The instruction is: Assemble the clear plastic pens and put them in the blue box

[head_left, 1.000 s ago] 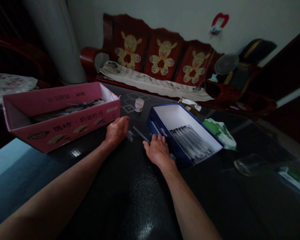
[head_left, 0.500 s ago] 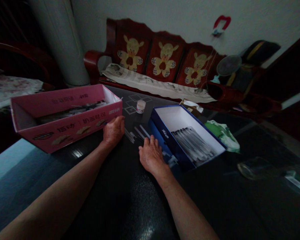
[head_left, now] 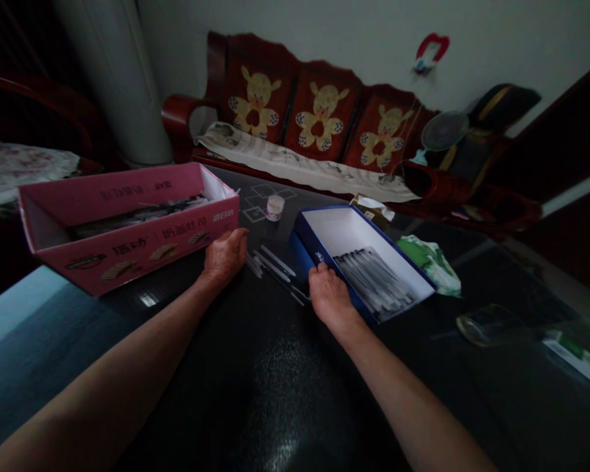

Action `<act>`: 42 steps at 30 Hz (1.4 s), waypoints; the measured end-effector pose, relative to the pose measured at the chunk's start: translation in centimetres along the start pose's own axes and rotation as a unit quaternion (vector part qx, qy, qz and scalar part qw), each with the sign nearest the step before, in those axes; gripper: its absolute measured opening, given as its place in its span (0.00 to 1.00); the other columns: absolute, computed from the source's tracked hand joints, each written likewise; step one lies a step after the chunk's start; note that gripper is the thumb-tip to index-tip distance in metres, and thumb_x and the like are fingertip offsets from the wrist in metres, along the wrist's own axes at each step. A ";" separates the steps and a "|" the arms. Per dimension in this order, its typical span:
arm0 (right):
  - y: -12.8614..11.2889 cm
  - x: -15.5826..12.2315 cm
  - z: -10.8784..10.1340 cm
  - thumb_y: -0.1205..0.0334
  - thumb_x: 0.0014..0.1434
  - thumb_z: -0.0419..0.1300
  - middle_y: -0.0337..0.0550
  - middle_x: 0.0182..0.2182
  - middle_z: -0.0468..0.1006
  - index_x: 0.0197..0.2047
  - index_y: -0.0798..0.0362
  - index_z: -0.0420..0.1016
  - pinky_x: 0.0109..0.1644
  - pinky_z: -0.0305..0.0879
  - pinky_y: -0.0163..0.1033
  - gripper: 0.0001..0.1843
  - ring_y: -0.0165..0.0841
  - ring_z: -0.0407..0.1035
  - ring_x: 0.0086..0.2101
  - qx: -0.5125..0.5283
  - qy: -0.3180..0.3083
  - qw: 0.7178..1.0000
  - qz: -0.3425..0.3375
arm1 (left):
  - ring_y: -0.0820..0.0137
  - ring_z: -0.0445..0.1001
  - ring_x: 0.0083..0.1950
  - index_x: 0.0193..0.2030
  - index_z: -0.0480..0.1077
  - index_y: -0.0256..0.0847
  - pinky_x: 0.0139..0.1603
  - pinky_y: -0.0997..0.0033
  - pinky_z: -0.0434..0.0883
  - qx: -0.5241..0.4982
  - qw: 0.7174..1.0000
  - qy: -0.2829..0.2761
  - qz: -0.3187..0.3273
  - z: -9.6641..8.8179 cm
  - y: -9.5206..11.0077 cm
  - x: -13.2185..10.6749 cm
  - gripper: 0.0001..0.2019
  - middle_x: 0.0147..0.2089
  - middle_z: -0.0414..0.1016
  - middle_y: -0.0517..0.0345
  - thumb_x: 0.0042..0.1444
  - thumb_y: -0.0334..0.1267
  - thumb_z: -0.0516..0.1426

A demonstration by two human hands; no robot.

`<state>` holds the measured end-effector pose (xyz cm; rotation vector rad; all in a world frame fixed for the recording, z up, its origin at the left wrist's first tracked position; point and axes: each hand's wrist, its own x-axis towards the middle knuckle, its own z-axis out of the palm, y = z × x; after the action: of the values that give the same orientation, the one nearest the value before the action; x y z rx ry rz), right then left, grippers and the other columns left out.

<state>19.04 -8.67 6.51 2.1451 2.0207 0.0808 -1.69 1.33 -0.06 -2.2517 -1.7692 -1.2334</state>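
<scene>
My left hand (head_left: pixel 225 257) is closed in a loose fist on the dark tabletop, beside the front right corner of the pink cardboard box (head_left: pixel 142 252). Whatever its fingers hold, if anything, is hidden. My right hand (head_left: pixel 330 295) has curled fingers and rests against the near left wall of the blue box (head_left: pixel 305 244); what lies inside its grip cannot be seen. Between both hands several loose pens (head_left: pixel 275 267), clear and dark, lie scattered. A row of similar pens (head_left: pixel 373 278) fills part of the blue box. More slim items lie in the pink box, too dim to name.
A small round jar (head_left: pixel 275 208) stands behind the loose pens. Beyond the blue box are a brown carton (head_left: pixel 373 208) and a green-white plastic packet (head_left: pixel 431 262). A glass dish (head_left: pixel 489 326) lies at the right. Behind the table (head_left: pixel 216 393) is a wooden sofa (head_left: pixel 285 98).
My right hand has moved right, from over the loose pens to the blue box's side, and its fingers have curled in. More of the loose pens show. The left hand has barely moved.
</scene>
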 end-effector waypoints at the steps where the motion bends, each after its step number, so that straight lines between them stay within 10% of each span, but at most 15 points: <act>1: -0.1 0.2 0.1 0.78 0.62 0.42 0.61 0.46 0.73 0.48 0.63 0.74 0.43 0.70 0.41 0.21 0.42 0.71 0.46 -0.016 0.003 1.000 -0.012 | 0.64 0.77 0.41 0.48 0.73 0.41 0.42 0.68 0.71 -0.004 1.000 -0.001 0.015 0.0 0.1 -0.1 0.13 0.41 0.78 0.51 0.61 0.37 0.50; 10: -0.8 1.4 1.6 0.79 0.60 0.46 0.64 0.41 0.76 0.44 0.65 0.76 0.38 0.71 0.39 0.19 0.43 0.72 0.43 -0.095 0.031 0.994 -0.047 | 0.71 0.75 0.33 0.52 0.69 0.40 0.30 0.74 0.71 -0.062 0.967 -0.081 0.233 0.0 2.3 -1.4 0.14 0.37 0.75 0.54 0.64 0.37 0.48; 22: 3.2 1.9 -3.9 0.73 0.61 0.50 0.51 0.39 0.74 0.40 0.56 0.77 0.35 0.63 0.36 0.14 0.34 0.72 0.35 -0.113 -0.006 0.979 -0.170 | 0.72 0.74 0.33 0.52 0.68 0.39 0.33 0.73 0.72 -0.086 0.968 -0.090 0.220 0.3 2.1 -1.3 0.14 0.37 0.74 0.54 0.65 0.38 0.48; 35: 7.6 2.8 -1.5 0.73 0.62 0.49 0.49 0.46 0.74 0.43 0.54 0.76 0.53 0.57 0.41 0.15 0.37 0.63 0.49 -0.094 0.045 0.944 -0.315 | 0.71 0.75 0.34 0.52 0.69 0.39 0.33 0.73 0.72 -0.084 0.969 -0.094 0.213 0.3 1.9 -1.3 0.14 0.38 0.75 0.53 0.65 0.39 0.47; 42: 5.7 1.7 -0.8 0.73 0.59 0.53 0.47 0.31 0.78 0.35 0.52 0.79 0.59 0.46 0.49 0.14 0.40 0.64 0.43 -0.138 0.036 0.933 -0.329 | 0.72 0.75 0.34 0.51 0.69 0.39 0.34 0.73 0.73 -0.090 0.969 -0.095 0.211 0.3 1.9 -1.3 0.14 0.38 0.75 0.53 0.65 0.38 0.47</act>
<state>24.65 -7.22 8.15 1.2390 2.4791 0.3217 0.04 -0.22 -0.18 -2.7375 -1.1568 -1.1577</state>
